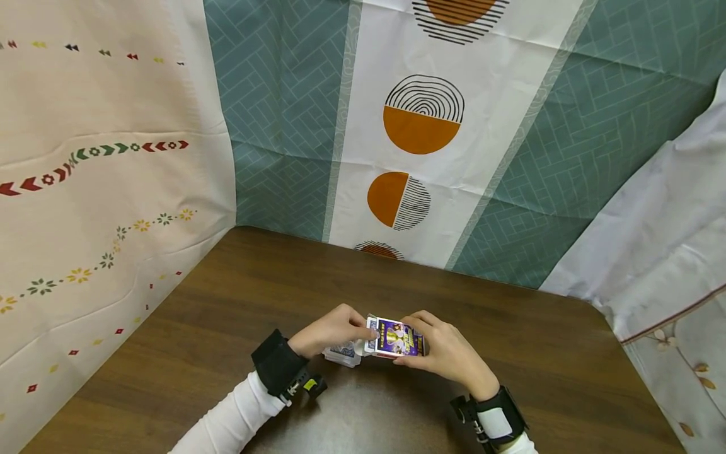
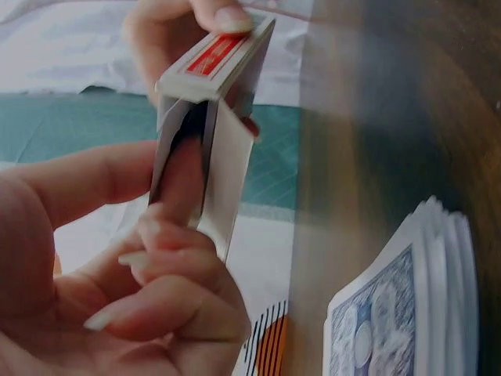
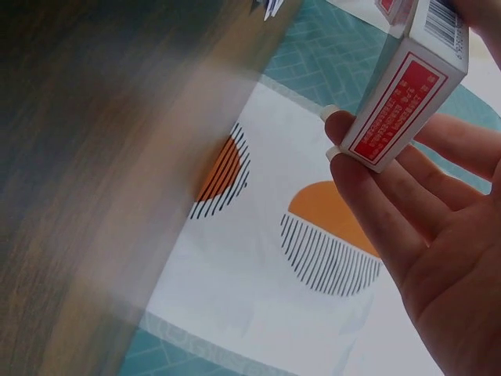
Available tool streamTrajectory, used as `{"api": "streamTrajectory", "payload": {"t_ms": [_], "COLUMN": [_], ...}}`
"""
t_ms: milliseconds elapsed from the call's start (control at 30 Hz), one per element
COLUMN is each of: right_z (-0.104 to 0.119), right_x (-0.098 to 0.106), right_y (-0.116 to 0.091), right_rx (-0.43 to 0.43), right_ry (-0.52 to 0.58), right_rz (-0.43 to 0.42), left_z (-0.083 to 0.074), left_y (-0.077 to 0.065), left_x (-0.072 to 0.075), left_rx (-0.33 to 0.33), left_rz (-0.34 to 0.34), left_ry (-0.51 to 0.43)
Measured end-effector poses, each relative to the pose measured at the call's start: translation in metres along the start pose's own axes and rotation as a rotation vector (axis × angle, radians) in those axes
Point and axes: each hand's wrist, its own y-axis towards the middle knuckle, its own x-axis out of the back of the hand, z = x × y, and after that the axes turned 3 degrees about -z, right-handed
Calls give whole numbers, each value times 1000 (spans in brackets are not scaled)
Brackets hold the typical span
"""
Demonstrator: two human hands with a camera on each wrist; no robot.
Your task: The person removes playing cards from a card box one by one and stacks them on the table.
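Observation:
A playing card box (image 1: 399, 338) with a purple printed face is held up above the table by both hands. My right hand (image 1: 448, 350) grips its right end, thumb and fingers on opposite narrow sides. At the other, opened end my left hand (image 1: 334, 328) has a finger inside and the thumb against the outside edge, pinching there. The left wrist view shows the white flap (image 2: 229, 172) hanging out beside that finger; what the fingertip touches inside is hidden. Below the left hand, a stack of playing cards (image 1: 343, 354) with blue patterned backs lies on the table.
The brown wooden table (image 1: 272, 271) runs back to a hanging green and white cloth (image 1: 283, 126). A cream cloth (image 1: 113, 221) hangs at the left, and a white cloth (image 1: 669, 239) at the right. Both wrists wear black straps with cameras.

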Motion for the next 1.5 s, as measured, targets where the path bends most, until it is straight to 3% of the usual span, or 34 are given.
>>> {"api": "streamTrajectory", "payload": {"t_ms": [600,833,933,1167,1500], "right_z": [-4,-4,-4,-3,-3], "right_x": [-3,-4,-4,-2,-2], "right_y": [-1,-1,-1,-1,-1], "right_rx": [-5,-5,-7,-4,-2], "right_ry": [-13,-7,-5,-8,-13], "right_rz": [-40,-51,-53,-63,-61], "left_z": [0,0,0,1,11], "left_y": [-10,-11,-10,-7,-1], "left_x": [44,49,48,50,57], "left_rx": [-53,1,6,-11,-25], "left_rz": [123,166,138,-15,-155], "left_ry": [80,-104,-141,-112,-247]}}
